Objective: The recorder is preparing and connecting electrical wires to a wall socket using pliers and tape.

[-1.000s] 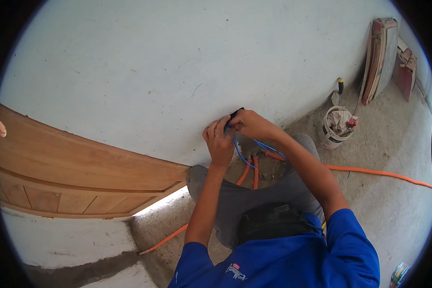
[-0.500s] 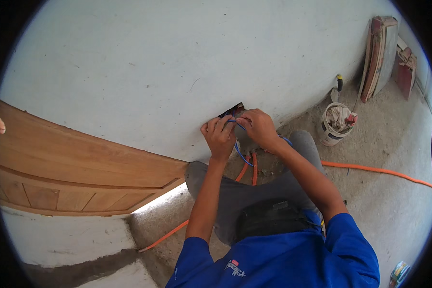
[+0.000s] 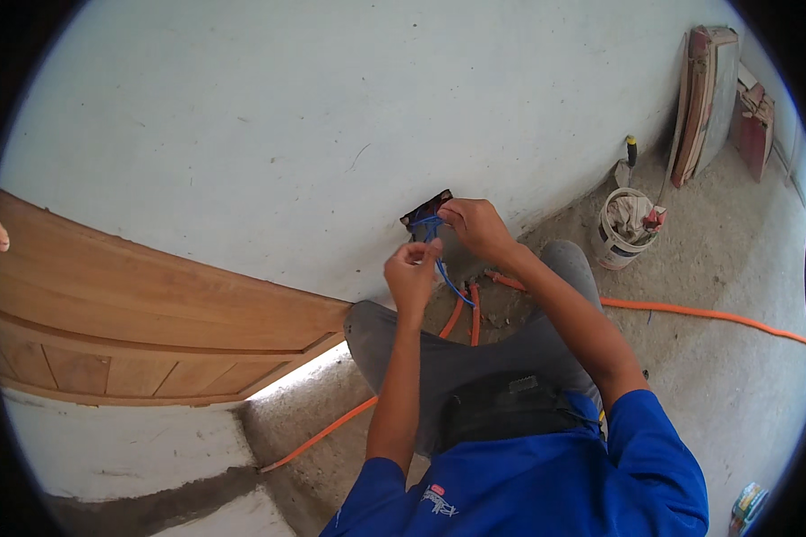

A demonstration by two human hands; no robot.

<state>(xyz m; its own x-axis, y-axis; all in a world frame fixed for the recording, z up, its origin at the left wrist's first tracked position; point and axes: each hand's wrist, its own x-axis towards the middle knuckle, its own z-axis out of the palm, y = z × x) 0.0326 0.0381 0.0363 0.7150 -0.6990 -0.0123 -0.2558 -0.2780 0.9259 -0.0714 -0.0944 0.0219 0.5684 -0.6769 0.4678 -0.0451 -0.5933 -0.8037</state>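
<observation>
A dark rectangular opening is cut low in the pale wall, with blue wires in and below it. My right hand is at the opening's right edge, fingertips pinched on a blue wire. Just below the opening, my left hand has thumb and fingers closed on the blue wires where they hang. One blue strand runs down to the ends of orange conduits between my knees. Exactly how the strands lie within the fingers is too small to make out.
A wooden panelled door stands at left. Orange conduit crosses the rough floor at right. A bucket with crumpled paper and a trowel stand near the wall, beside leaning boards. Someone's fingers show at the door's far-left edge.
My left hand has dropped away from the opening to just below it, uncovering the opening and wires. My right hand has shifted slightly left and up. The blue wire by my right wrist is gone from view.
</observation>
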